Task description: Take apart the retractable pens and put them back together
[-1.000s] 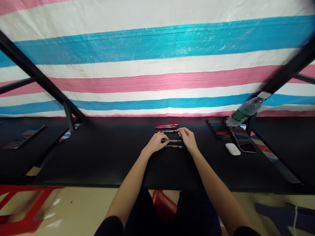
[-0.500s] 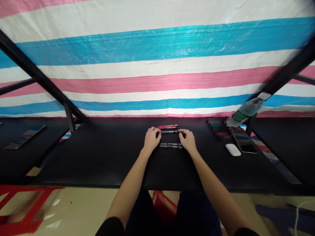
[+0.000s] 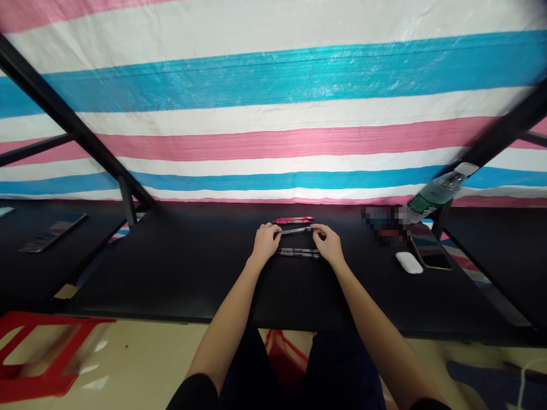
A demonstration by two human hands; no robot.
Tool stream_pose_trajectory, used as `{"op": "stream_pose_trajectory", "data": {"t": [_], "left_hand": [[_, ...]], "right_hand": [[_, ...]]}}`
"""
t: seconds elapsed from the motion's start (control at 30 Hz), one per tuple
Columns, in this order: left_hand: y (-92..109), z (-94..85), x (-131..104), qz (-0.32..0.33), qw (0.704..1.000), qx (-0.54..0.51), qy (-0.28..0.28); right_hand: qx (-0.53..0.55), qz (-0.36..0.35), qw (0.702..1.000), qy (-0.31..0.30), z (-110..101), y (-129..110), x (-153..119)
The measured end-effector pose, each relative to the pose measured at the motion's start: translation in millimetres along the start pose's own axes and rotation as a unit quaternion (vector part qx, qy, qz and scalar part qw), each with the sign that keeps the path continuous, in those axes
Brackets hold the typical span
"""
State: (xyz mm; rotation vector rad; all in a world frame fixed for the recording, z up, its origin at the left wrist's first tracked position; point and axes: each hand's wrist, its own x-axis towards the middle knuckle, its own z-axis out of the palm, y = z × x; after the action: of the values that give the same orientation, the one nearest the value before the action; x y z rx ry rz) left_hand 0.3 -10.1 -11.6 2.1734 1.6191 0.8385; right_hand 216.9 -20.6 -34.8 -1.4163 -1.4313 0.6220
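A dark clear-barrelled pen (image 3: 297, 230) spans the gap between my two hands, its right end a little farther up the table than its left. My left hand (image 3: 266, 241) is closed with thumb and fingers pinched on the pen's left end. At the other end, my right hand (image 3: 328, 244) has its fingertips closed on the pen's tip. Just beyond lie red pens (image 3: 294, 220) side by side. Nearer to me, between my wrists, dark pens (image 3: 298, 253) lie close together, parallel to the table edge.
On the right of the black table (image 3: 179, 267) are a white earbud case (image 3: 409, 262), a phone (image 3: 431, 248) and a leaning water bottle (image 3: 440, 193). A blurred-out patch (image 3: 384, 222) sits beside them. Black metal posts (image 3: 81, 128) flank the table; a striped sheet (image 3: 273, 145) hangs behind.
The held pen has tilted slightly, its left end now nearer to me than its right. Both hands keep their places on it. The whole view has shifted slightly.
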Motion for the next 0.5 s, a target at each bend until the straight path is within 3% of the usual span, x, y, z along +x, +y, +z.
{"op": "stream_pose_trajectory", "data": {"t": [0.23,0.37,0.5], "left_hand": [[6,-2.0,1,-0.013,0.985,-0.172,0.028],[10,-3.7,2,-0.045,0.963,-0.264,0.018],[13,-5.4,3,-0.064,0.939,-0.339,0.005]], "right_hand": [[0.283,0.102,0.953,-0.023,5,-7,1],[0.316,0.133,0.938,-0.058,4,-16,-1],[0.297,0.138,0.942,-0.069,0,-21,-2]]}}
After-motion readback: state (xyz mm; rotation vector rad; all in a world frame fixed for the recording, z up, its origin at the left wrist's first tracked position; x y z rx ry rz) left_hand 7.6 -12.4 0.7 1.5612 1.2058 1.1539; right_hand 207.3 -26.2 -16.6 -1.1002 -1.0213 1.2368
